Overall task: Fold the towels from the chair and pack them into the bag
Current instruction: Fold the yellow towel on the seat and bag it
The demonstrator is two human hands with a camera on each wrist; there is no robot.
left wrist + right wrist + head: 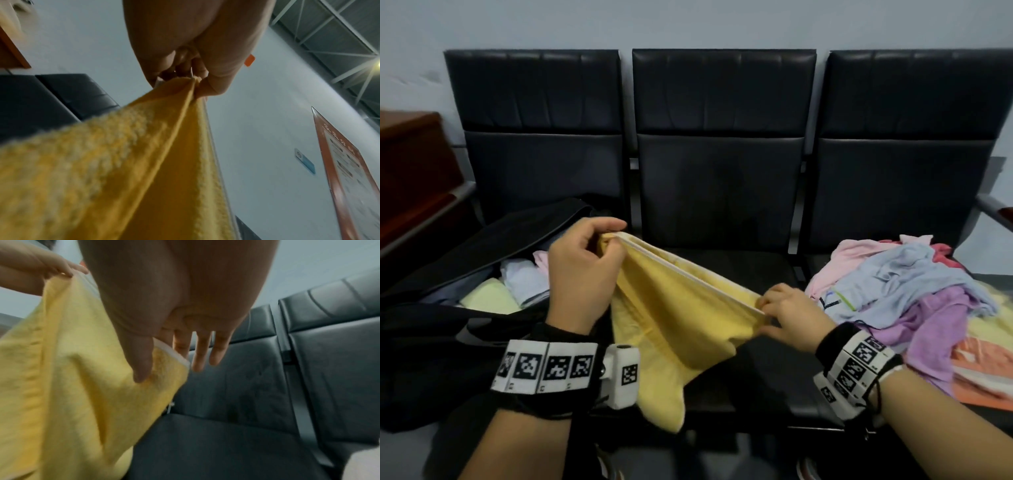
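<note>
While the left hand (582,270) is pinching one top corner of the yellow towel (671,329) and the right hand (791,317) the other, the towel is hanging over the middle seat (722,260), between the open bag (448,260) and the towel pile (914,301).

The yellow towel (671,322) is matt looped terry cloth, nubbly and rough in the left wrist view, with a smooth white woven band (688,270) along its top edge. The three chairs (719,164) are padded in black leather-like upholstery with a dull sheen and stitched seams, joined by grey metal frame parts (634,192), while the bag (448,270) is matt black fabric. The towel pile (914,301) is soft fleecy cloth in pastel colours, and the cabinet (414,161) at left looks like reddish-brown polished wood.
</note>
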